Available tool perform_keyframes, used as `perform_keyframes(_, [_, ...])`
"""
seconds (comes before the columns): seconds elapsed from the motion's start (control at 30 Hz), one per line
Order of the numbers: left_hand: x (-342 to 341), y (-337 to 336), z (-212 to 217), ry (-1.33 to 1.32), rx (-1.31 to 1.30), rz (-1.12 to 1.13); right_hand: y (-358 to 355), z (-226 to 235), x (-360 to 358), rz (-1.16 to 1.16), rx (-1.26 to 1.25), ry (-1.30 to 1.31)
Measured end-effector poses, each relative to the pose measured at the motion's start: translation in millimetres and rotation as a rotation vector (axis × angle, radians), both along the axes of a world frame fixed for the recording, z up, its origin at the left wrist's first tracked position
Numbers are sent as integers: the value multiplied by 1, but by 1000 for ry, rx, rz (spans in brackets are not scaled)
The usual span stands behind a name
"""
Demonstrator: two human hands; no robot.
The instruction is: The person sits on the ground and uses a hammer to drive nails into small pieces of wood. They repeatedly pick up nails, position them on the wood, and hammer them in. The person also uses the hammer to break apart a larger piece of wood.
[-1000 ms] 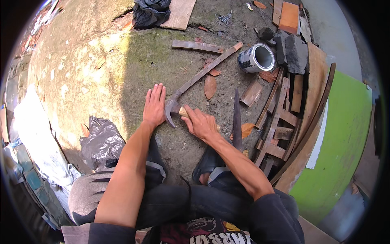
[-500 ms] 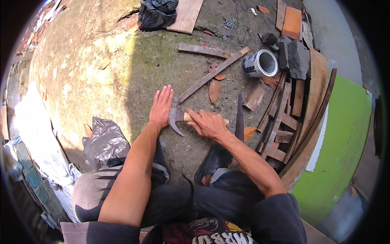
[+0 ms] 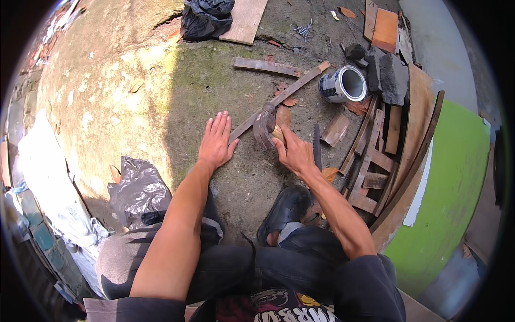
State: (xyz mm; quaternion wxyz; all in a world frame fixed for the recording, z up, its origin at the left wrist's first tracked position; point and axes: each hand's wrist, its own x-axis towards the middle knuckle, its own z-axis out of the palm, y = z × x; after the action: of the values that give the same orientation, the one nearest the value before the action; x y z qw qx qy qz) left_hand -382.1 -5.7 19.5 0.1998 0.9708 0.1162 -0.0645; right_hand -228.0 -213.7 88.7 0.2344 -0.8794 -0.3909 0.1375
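Head view: left hand (image 3: 216, 144) flat on the concrete (image 3: 196, 86), fingers straight, nothing gripped — just beside the near end of the wooden strip (image 3: 303, 80); can't tell if touching. Right hand (image 3: 298, 154) wrapped round the handle of the hammer (image 3: 264, 127), head blurred, over the strip's middle — contact unclear. Strip lies diagonally, far end near the metal can (image 3: 331, 88).

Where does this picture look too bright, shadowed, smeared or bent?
Head view: glare washes out the white sheet at left, and a shadow edge divides the ground. Same view: the hammer in the right hand looks blurred; the green board looks bowed near the rim.
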Motion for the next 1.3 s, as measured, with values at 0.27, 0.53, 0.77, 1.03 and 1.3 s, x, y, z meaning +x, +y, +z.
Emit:
perform_keyframes(0.27, [6, 3, 4, 36, 109, -13, 4, 1, 5, 300, -58, -44])
perform_keyframes(0.53, [9, 2, 2, -9, 51, 13, -12, -11, 45, -256, 94, 264])
perform_keyframes(0.77, [8, 2, -1, -7, 55, 30, -22, 7, 122, -497, 190, 876])
perform_keyframes(1.03, [-1, 0, -2, 48, 49, 20, -11, -8, 76, -383, -31, 1104])
perform_keyframes(1.3, [7, 2, 0, 62, 85, 6, -3, -16, 79, -512, 191, 1110])
